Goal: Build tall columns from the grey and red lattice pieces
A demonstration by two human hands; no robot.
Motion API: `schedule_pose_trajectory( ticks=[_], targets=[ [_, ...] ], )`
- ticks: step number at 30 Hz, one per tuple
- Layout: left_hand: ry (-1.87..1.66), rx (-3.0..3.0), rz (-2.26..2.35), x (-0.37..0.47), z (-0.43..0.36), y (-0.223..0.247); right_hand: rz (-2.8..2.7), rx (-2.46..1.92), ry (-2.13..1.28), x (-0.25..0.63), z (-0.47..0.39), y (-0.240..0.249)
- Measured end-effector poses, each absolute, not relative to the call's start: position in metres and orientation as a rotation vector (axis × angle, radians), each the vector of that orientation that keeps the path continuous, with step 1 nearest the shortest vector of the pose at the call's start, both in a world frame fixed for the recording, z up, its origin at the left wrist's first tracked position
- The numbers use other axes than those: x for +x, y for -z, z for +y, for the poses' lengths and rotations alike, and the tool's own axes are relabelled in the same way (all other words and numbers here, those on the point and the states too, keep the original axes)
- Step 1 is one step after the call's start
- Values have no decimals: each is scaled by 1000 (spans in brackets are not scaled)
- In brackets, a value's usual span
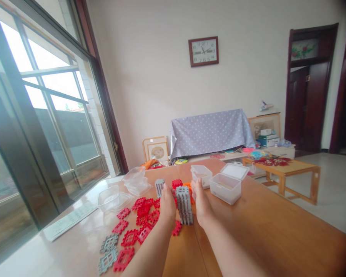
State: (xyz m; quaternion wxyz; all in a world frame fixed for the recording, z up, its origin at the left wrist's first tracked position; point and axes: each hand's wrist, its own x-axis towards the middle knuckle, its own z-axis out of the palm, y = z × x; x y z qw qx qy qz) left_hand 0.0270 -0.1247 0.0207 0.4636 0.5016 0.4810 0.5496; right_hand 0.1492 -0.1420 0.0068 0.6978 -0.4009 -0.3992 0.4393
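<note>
A tall stack of grey notched window-frame building pieces stands upright on the wooden table. My left hand is held on edge just left of it, fingers stretched forward. To its right, my right hand is likewise on edge with straight fingers, a small gap from the stack. Neither hand holds anything. A second grey stack shows beyond my left hand. Loose red pieces lie scattered on the left, some overlapping. Two loose grey pieces lie nearest me. Orange pieces are partly hidden behind the tall stack.
On the right stand an open lidded plastic box and another clear box. Clear plastic containers and a shallow clear tub sit at the left. A printed sheet lies by the left edge.
</note>
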Motion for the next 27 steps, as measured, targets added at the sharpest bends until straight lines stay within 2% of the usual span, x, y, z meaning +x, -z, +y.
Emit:
schedule_pose_trajectory(
  ticks=[3,9,15,27],
  targets=[
    [-1379,1340,1375,9,-128,-11,-791,-936,-1058,152,-138,-7],
    [-1101,1791,1681,-13,-158,-3,-741,-992,-923,160,-135,-5],
    [-826,2183,1684,-15,-183,-1,-613,-995,-918,163,-140,-7],
    [-578,2415,1852,-26,-188,-8,-423,-1041,-995,158,-138,-2]
  ],
)
